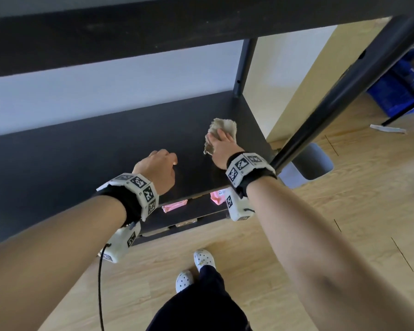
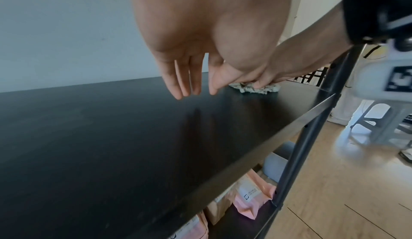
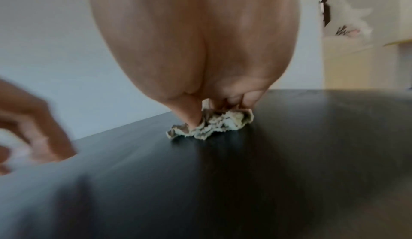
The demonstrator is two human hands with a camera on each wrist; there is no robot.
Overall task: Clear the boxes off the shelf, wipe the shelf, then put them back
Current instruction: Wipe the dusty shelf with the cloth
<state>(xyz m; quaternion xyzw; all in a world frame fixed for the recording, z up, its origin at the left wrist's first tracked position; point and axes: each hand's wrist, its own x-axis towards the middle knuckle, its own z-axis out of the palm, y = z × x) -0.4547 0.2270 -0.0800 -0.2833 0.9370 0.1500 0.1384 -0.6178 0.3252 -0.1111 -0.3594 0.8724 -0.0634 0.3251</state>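
The black shelf (image 1: 105, 144) carries no boxes in any view. My right hand (image 1: 221, 142) presses a crumpled beige cloth (image 1: 225, 126) onto the shelf's right rear part, near the corner post. In the right wrist view the cloth (image 3: 218, 126) bunches between the thumb and the curled fingers of that hand (image 3: 214, 114). To the left, my left hand (image 1: 160, 163) hovers just above the shelf surface (image 2: 111, 137) and holds nothing. Its fingers (image 2: 189, 84) hang relaxed. The cloth (image 2: 252, 88) lies beyond them.
An upper black shelf board (image 1: 129, 32) hangs overhead. A slanting black frame post (image 1: 332, 91) runs along the right. Pink packages (image 2: 252, 195) sit on the lower shelf. A grey stool (image 1: 308, 163) and blue crates (image 1: 404, 87) stand on the wooden floor.
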